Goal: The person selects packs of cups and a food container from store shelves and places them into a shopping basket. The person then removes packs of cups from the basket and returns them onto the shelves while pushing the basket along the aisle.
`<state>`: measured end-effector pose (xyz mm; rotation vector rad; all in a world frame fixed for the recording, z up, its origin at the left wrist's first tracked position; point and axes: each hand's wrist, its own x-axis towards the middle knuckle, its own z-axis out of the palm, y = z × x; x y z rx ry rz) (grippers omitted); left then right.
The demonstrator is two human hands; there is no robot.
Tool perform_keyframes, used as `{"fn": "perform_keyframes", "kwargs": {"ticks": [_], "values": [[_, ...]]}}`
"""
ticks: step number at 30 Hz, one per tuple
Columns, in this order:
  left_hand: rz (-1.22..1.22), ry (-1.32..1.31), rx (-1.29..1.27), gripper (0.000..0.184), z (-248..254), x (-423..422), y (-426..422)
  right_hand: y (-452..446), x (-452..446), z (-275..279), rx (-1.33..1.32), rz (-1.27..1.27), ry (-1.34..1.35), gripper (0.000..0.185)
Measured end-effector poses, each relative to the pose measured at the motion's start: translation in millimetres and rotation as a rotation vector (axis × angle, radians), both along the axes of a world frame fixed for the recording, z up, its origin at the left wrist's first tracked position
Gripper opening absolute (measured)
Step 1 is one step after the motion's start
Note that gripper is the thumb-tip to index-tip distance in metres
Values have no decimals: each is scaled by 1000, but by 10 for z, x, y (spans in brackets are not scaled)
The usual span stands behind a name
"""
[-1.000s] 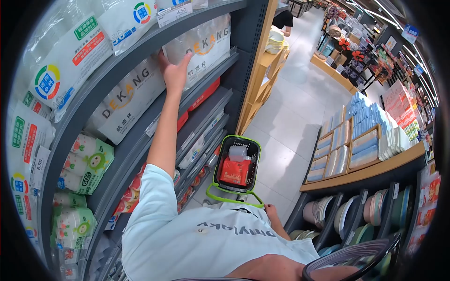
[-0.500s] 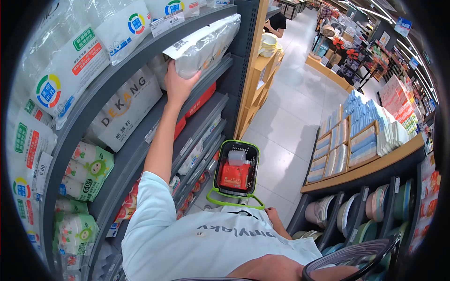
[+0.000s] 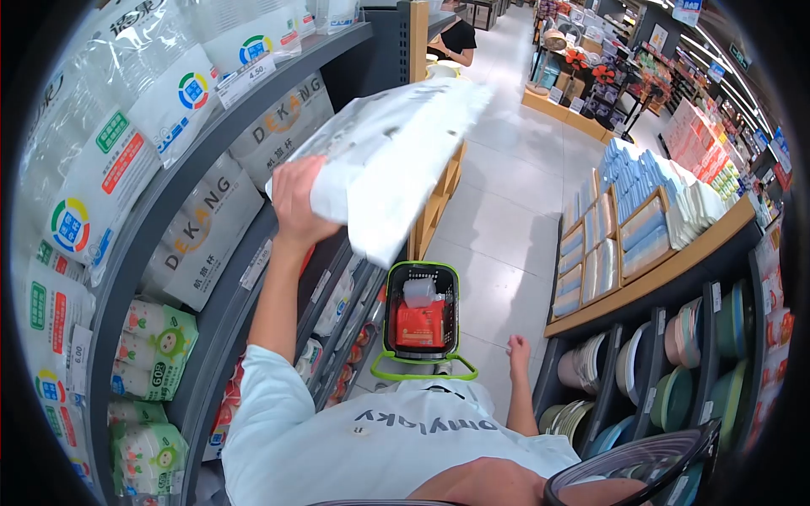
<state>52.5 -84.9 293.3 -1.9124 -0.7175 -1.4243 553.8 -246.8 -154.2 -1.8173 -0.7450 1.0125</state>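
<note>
My left hand (image 3: pixel 299 202) is wrapped round the near end of a white plastic package (image 3: pixel 396 160), which is lifted off the shelf and slightly blurred. Behind it, another DEKANG package (image 3: pixel 283 126) stands on the shelf, with one more (image 3: pixel 202 232) to its left. My right hand (image 3: pixel 518 347) hangs low at the right of the basket, small in view; whether its fingers are apart or closed is too small to tell. The green-rimmed black basket (image 3: pixel 458 316) stands upright below, with a red package (image 3: pixel 420 325) and a clear container (image 3: pixel 419 293) inside.
Curved grey shelving (image 3: pixel 160 198) runs along the left, stocked with packs. A display of folded cloths (image 3: pixel 645 194) and racks of bowls (image 3: pixel 675 392) line the right. Beyond the tiled aisle (image 3: pixel 498 194), a person in black (image 3: pixel 458 38) is partly visible.
The held package has come off the shelf and out over the aisle, showing another package behind. My right hand has risen away from the basket's side. The view has shifted.
</note>
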Motion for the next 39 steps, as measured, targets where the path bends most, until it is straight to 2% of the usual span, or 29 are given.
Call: {"fn": "perform_keyframes", "kwargs": {"ticks": [2,4,5,6,7,8,9,10,11,12,14,16,17,18,20,21,23,25,27,30,32,34,36,37,39], "values": [[-24,53,13,49,49,194,-371,137,-40,448,82,-3,48,36],[-270,69,-25,39,-127,319,-573,280,-207,1034,134,-1,105,45],[-371,-25,-96,40,-177,485,-666,344,-280,1209,261,-20,305,47],[-489,-124,-149,54,-356,574,-640,387,-345,1325,389,-40,507,49],[-500,-158,-453,64,-425,605,-788,410,-389,1389,539,20,548,54],[-503,-190,-756,74,-498,637,-943,414,-521,1791,562,36,699,55],[-504,-192,-757,74,-542,709,-1007,422,-416,1644,624,85,812,54],[-705,-496,-910,79,-575,805,-1048,435,-323,1497,688,135,926,53],[-901,-809,-1049,84,-590,864,-1062,390,-361,1679,686,134,926,53],[-901,-810,-1052,84,-570,880,-1067,300,-374,1883,634,170,947,52],[-866,-975,-1364,82,-515,891,-1085,178,-463,2168,574,204,969,52],[-863,-963,-1335,77,-524,895,-1052,114,-560,2318,664,386,795,55],[-914,-1104,-1369,75,-501,896,-1037,144,-642,2457,446,219,638,71],[-965,-1248,-1396,73,-489,897,-1029,156,-729,2648,445,222,636,71],[-946,-1250,-1449,72,-592,837,-1025,153,-865,2982,639,484,376,86],[-966,-1264,-1467,75,-593,841,-1039,159,-853,3003,557,451,449,93],[-981,-1278,-1495,78,-650,826,-1089,146,-890,3026,532,424,545,92],[-931,-1078,-1474,85,-797,786,-1101,147,-931,3045,509,396,640,90],[-905,-985,-1443,87,-920,823,-1140,115,-951,3037,572,325,757,89],[-848,-873,-1449,91,-1049,830,-1231,102,-909,2851,600,224,752,87],[-945,-880,-1427,91,-1109,811,-1284,86,-943,2885,611,209,765,85],[-955,-901,-1404,89,-1123,806,-1326,92,-949,2891,632,142,839,81],[-815,-786,-1291,77,-1102,805,-1377,80,-957,2858,643,132,878,76],[-814,-785,-1294,77,-1111,800,-1388,82,-964,2839,638,94,940,74],[-586,-726,-1217,58,-1143,783,-1413,77,-947,2739,627,54,1003,72]]}}
